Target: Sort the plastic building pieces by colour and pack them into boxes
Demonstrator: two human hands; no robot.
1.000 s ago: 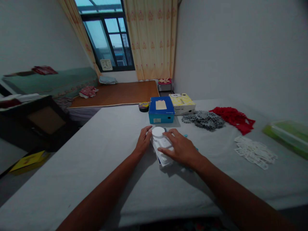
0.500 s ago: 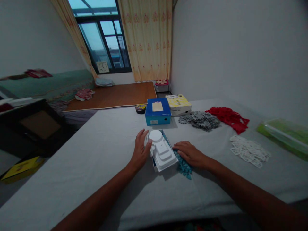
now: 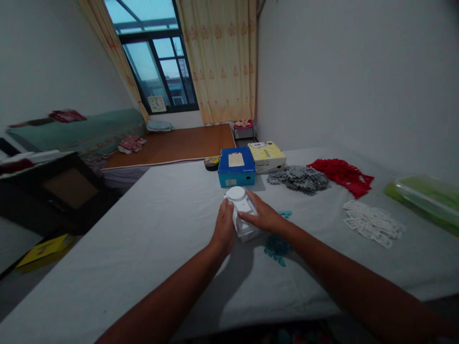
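Note:
Between my hands is a small box with a white moulded plastic insert [image 3: 237, 193] that has a round raised end and stepped ridges. My left hand [image 3: 224, 227] presses along its left side, thumb near the top edge. On the other side my right hand [image 3: 263, 213] grips it, with the thumb lying across the insert. Most of the box's sides are hidden by my hands. A loose pile of flat teal pieces [image 3: 277, 249] lies on the white cloth, partly under my right wrist.
A blue box [image 3: 236, 174], a yellow-and-white box [image 3: 268, 165] and a round black tin [image 3: 212, 164] stand behind. Rightward lie piles of grey pieces [image 3: 299, 180], red pieces [image 3: 342, 174] and white pieces [image 3: 373, 222], plus a clear-lidded green container [image 3: 423, 203].
My right hand has left the teal pieces and moved onto the right side of the box. My left hand has shifted along its left side; the box has turned more upright in view.

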